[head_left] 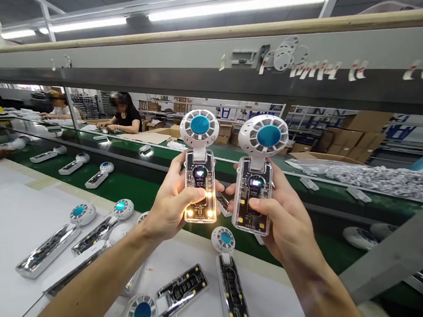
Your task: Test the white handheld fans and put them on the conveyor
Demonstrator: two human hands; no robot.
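My left hand (pixel 172 202) grips a small handheld fan (pixel 199 165) upright, its clear body lit with warm lights near the bottom and my thumb on its front. My right hand (pixel 283 219) holds a second fan (pixel 258 175) of the same kind beside it, with a small green glow on its display. Both have round white heads with a blue centre. The two fans are held side by side above the edge of the white table (pixel 2 219).
Several more fans lie flat on the white table below my arms, one (pixel 228 278) right under my hands. A green conveyor belt (pixel 127 185) carries further fans. Two people sit working at the far side. A grey shelf beam (pixel 205 64) runs overhead.
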